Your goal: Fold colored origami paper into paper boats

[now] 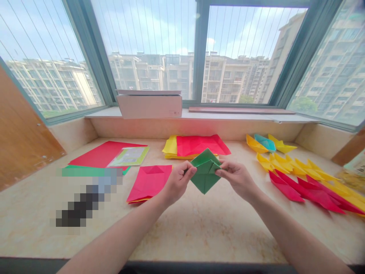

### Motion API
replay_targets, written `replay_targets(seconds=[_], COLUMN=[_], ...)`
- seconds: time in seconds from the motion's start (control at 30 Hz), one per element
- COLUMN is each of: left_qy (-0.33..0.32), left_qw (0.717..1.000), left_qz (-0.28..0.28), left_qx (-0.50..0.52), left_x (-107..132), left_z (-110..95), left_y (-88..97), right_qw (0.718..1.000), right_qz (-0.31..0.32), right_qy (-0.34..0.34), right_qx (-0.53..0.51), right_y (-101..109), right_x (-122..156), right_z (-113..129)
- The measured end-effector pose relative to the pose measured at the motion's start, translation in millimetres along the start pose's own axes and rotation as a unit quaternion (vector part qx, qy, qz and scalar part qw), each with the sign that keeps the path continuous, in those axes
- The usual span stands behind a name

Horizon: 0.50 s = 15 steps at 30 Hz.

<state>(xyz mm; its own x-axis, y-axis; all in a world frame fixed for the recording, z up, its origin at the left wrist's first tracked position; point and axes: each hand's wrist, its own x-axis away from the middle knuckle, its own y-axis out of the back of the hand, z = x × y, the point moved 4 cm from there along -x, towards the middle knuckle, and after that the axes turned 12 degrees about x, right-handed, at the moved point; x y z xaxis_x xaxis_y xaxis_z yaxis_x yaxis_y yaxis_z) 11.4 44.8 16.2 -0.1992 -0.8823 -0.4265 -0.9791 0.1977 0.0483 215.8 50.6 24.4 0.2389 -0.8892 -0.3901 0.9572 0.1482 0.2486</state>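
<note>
Between my two hands a green folded paper [205, 179] is held up in a diamond shape, one point upward and one downward, with a folded flap across its middle. My left hand [181, 179] pinches its left corner between thumb and fingers. On the right corner, my right hand [233, 174] pinches in the same way. Left of the green paper, close to my left hand, lies a stack of creased red paper [151, 180] with yellow edges showing beneath. Behind the hands is another pile, with red paper [199, 144] over yellow paper [170, 146].
Rows of folded paper boats stand at right: yellow boats [296, 167], red boats [316, 194], and a blue boat [265, 142]. At left lie red sheets [99, 154], a plastic packet [129, 156], a green sheet [82, 171] and a blurred-out object. A white box [149, 105] sits on the sill.
</note>
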Motion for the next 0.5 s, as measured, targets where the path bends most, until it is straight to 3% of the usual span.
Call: replay_targets(seconds=[0.2, 0.3, 0.5], left_qy=[0.048, 0.085, 0.109], left_qw=[0.990, 0.974, 0.941], left_qz=[0.011, 0.027, 0.006], left_qx=[0.130, 0.207, 0.321], left_x=[2.7, 2.1, 0.6], left_z=[3.0, 4.4, 3.3], left_y=[-6.6, -10.2, -15.7], right_qw=[0.999, 0.999, 0.996], right_qz=[-0.033, -0.042, -0.078], right_qy=[-0.008, 0.012, 0.044], right_qx=[-0.012, -0.015, -0.015], right_y=[1.8, 2.8, 3.2], right_x=[0.7, 1.1, 4.4], right_z=[1.6, 3.6, 1.2])
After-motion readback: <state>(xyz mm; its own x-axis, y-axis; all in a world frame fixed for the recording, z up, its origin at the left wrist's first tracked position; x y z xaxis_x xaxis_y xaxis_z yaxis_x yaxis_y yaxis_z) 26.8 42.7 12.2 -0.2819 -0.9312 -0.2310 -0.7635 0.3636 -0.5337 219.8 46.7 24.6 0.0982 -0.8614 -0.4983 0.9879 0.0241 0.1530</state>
